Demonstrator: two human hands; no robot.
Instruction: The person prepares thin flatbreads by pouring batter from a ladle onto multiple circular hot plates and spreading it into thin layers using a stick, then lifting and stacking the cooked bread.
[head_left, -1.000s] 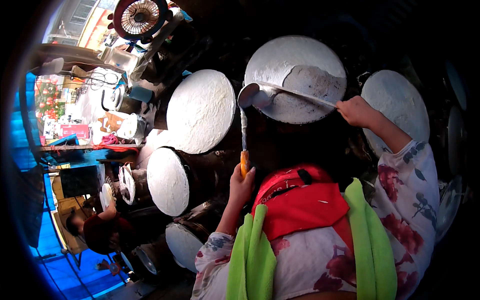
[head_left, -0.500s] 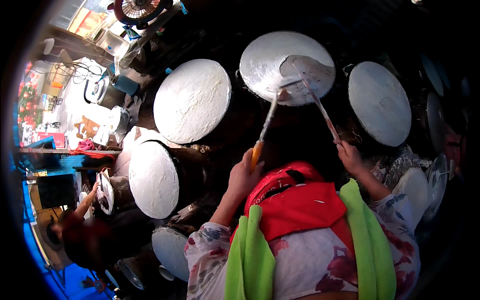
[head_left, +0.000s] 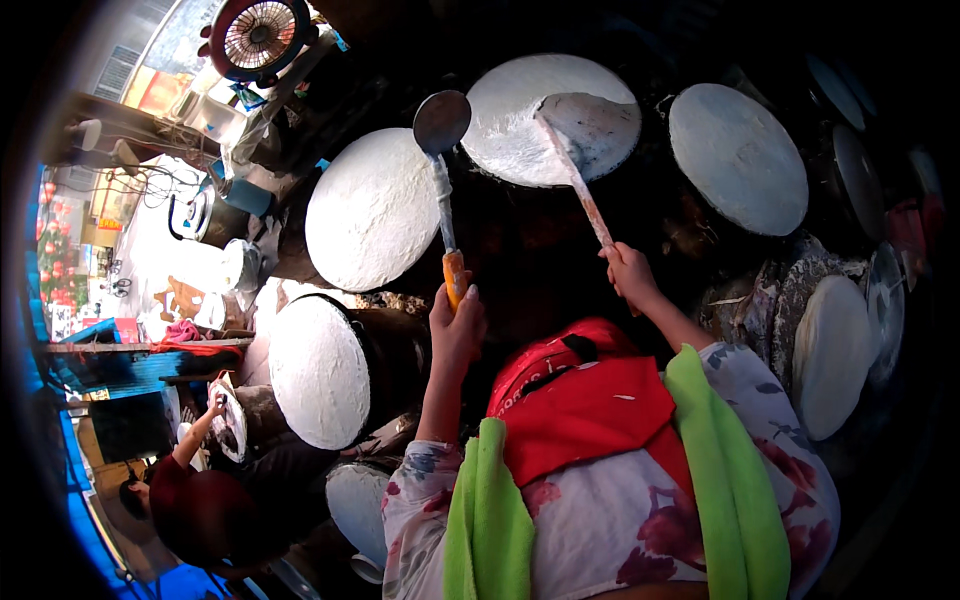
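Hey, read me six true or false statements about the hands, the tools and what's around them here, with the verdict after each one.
1. The left hand holds a ladle with an orange handle. True.
2. The right hand holds a long thin tool. True.
3. The ladle's bowl is to the right of the thin tool. False: it is to the left.
4. The thin tool's far end appears over a round plate with a darker patch. True.
5. A blue towel hangs from the shoulders. False: the towel there is bright green.
6. Nobody else is in view. False: another person is at the lower left.
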